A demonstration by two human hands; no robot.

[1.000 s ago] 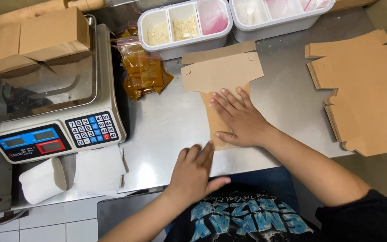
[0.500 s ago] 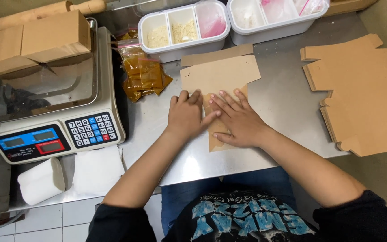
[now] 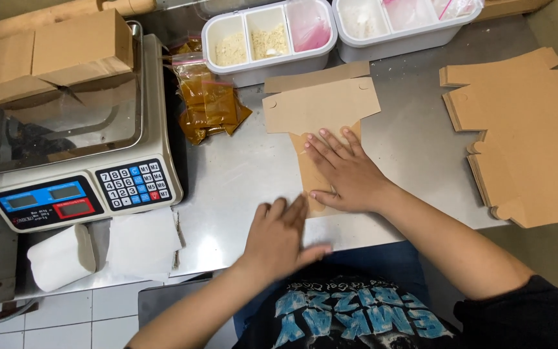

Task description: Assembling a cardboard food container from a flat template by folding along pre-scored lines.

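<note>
On the steel surface [image 3: 240, 174], pretty much dead centre, a flat brown cardboard box blank [image 3: 321, 106] is laid out, its wide flap end pointed toward the white divided containers [image 3: 269, 39] at the back. The right hand [image 3: 343, 174] is pressed flat on the narrow lower part of the blank, fingers [image 3: 321, 145] spread out and fully extended, so nothing is actually gripped, it's just held down. The left hand [image 3: 279, 236] is seen just beside the blank's near end, close to the surface edge, palm down with fingers [image 3: 292, 210] straight and held together; nothing is held in it either, and whether the cardboard is touched by it can't really be told from this angle. A stack of the same flat cardboard blanks [image 3: 524, 129] is piled well off to the right. A digital scale [image 3: 79, 194] with a keypad is parked on the left, with folded-up cardboard boxes [image 3: 53, 55] sitting on and behind its pan. Small bags of brown stuff [image 3: 208, 103] are wedged between the scale and the containers. White paper pieces [image 3: 143, 242] are left at the near edge below the scale.
</note>
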